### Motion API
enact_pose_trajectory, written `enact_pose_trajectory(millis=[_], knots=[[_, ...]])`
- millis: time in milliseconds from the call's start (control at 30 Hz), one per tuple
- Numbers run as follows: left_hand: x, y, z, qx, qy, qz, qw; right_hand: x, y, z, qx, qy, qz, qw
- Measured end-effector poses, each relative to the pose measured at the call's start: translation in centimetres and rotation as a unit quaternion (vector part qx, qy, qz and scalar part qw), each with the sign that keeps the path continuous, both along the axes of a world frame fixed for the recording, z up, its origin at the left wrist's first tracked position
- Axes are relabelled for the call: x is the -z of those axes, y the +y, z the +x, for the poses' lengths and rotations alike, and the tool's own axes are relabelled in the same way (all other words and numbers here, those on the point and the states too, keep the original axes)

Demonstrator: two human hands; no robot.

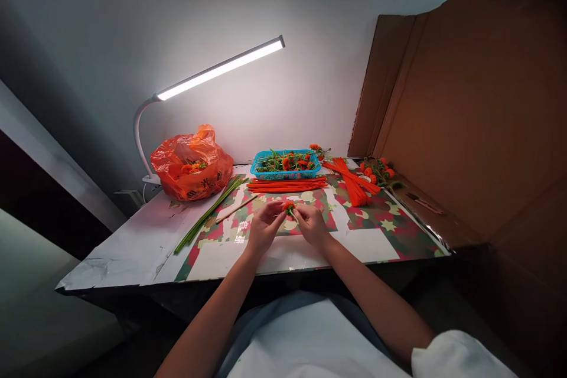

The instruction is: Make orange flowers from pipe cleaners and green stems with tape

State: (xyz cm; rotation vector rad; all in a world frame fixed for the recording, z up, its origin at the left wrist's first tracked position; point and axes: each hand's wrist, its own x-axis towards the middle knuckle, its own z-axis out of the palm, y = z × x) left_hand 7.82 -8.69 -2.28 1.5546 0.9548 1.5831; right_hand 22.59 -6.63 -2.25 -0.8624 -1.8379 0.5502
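Between my two hands, above the front middle of the table, is an orange flower [289,205] with a green base and a pale stem. My left hand [264,225] pinches it from the left, fingertips at the bloom. From the right, the thumb and fingers of my right hand [312,225] close on the stem just under the flower head. Behind my hands lies a row of orange-red strips [287,185]. A blue basket [286,176] beyond it holds green stems and orange flowers.
An orange plastic bag [195,168] with flowers stands at the left under a lit lamp [221,68]. Green stems [208,215] and a thin stick [237,209] lie left of my hands. To the right are a bundle of orange strips [352,183], more flowers [376,172] and a cardboard wall [478,106].
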Motion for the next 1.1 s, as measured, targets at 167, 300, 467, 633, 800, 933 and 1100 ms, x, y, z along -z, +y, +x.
enact_pose_trajectory(millis=[167,300,467,633,800,933,1100], knots=[[-0.1,0.0,-0.1,0.021,-0.048,-0.053,0.997,-0.4,-0.4,0.5,-0.001,-0.069,0.013,0.998],[0.0,0.1,-0.3,0.006,-0.023,-0.057,0.998,-0.6,-0.5,0.7,0.048,-0.105,0.037,0.993],[0.7,0.4,-0.5,-0.034,0.039,-0.036,0.998,-0.2,-0.2,0.2,0.068,-0.225,0.074,0.969],[0.6,0.1,-0.3,-0.073,0.058,-0.032,0.995,0.2,-0.2,-0.2,0.072,-0.242,0.079,0.964],[0.3,0.0,-0.1,-0.054,0.011,-0.069,0.996,-0.1,-0.6,-0.2,0.045,-0.17,0.046,0.983],[0.1,0.0,-0.1,-0.014,-0.029,-0.093,0.995,-0.1,-0.7,-0.2,0.041,-0.049,0.022,0.998],[0.0,0.0,-0.1,-0.012,-0.04,-0.073,0.996,0.3,-0.4,-0.4,0.015,0.017,-0.006,1.0]])
